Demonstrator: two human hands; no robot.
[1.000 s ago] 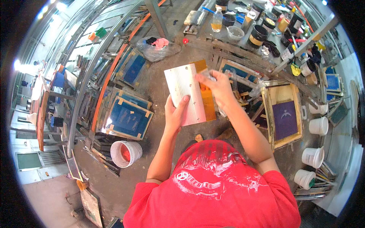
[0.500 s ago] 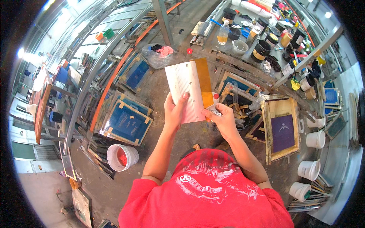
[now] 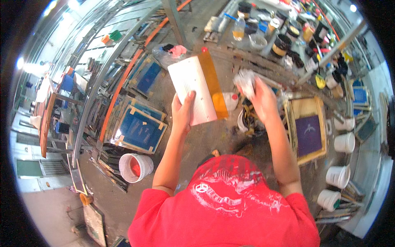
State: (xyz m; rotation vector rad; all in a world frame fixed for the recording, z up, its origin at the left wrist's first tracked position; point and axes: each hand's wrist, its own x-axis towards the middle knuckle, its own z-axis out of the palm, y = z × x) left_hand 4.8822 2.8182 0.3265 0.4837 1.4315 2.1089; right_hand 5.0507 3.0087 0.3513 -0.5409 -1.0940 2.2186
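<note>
A wide screen-printing squeegee point(image 3: 193, 82) with a pale ribbed handle and an amber blade is in my left hand point(image 3: 182, 109), thumb across the ribbed face. The blade point(image 3: 216, 88) points to the right. Off to the right of the blade, my right hand point(image 3: 264, 99) is closed around a crumpled whitish cloth point(image 3: 246, 82), apart from the squeegee. Motion smears the cloth somewhat. Below and between the hands, a white jug point(image 3: 228, 101) with a red cap is partly hidden behind the blade.
Blue framed screens point(image 3: 140, 129) lean at the left, near a white bucket point(image 3: 135, 168) with red inside. A framed purple screen point(image 3: 308, 131) stands at the right, with several white buckets point(image 3: 344, 142) beyond. Ink tubs point(image 3: 282, 44) crowd a far-right table.
My right hand has moved away from the squeegee's lower corner, up and to the right, with the cloth. The squeegee has shifted slightly left and down in my left hand.
</note>
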